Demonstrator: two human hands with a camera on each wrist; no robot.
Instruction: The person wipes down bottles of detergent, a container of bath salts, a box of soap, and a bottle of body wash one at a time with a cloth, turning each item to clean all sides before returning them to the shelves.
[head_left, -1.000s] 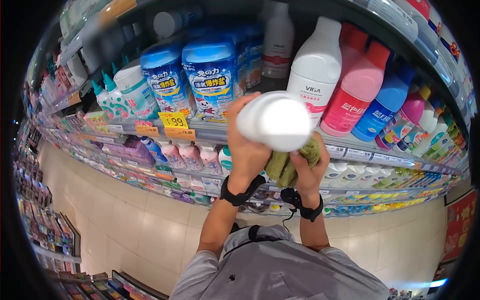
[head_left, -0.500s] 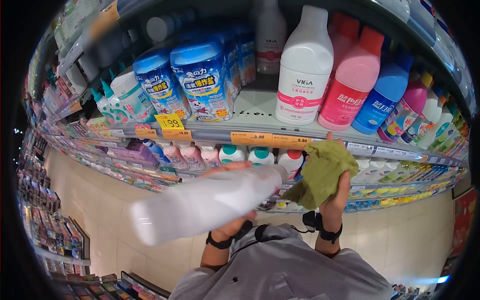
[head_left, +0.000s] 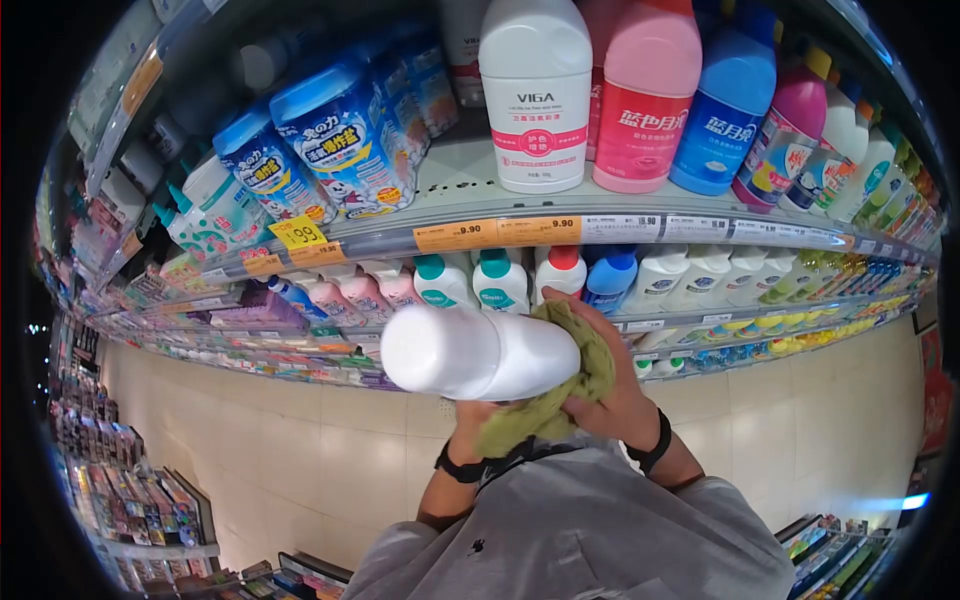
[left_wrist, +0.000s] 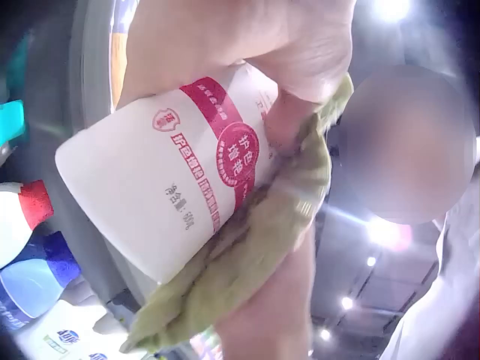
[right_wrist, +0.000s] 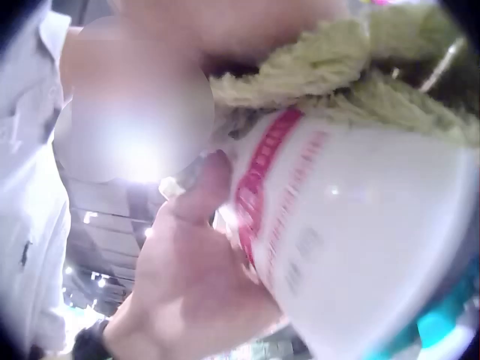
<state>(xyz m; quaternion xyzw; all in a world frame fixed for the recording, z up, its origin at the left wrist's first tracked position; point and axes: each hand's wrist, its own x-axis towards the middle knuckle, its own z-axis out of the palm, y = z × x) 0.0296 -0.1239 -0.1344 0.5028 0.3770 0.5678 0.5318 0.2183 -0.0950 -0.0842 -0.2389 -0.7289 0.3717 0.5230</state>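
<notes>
In the head view a white bottle (head_left: 480, 355) with a pink-red label is held on its side in front of the lower shelf. My left hand (head_left: 468, 432) grips it from below, mostly hidden there. Over the label, the left wrist view shows the fingers and thumb of this left hand (left_wrist: 240, 37) curled round the bottle (left_wrist: 154, 195). My right hand (head_left: 620, 400) holds a green cloth (head_left: 593, 350) against the bottle's right part. Along the bottle's side, the cloth (left_wrist: 247, 244) lies folded, and its loose part hangs below the bottle in the head view.
A matching VIGA bottle (head_left: 536, 100) stands at the shelf edge, beside a pink bottle (head_left: 648, 105) and a blue bottle (head_left: 724, 110). Blue-lidded tubs (head_left: 340, 140) stand to the left. Price tags line the shelf's front edge (head_left: 540, 230); below it are more bottles (head_left: 500, 285).
The bottle first stood base-up toward the camera, then swung down left away from the cloth. It is now back against the cloth, lower and nearer the body. The head view has shifted right.
</notes>
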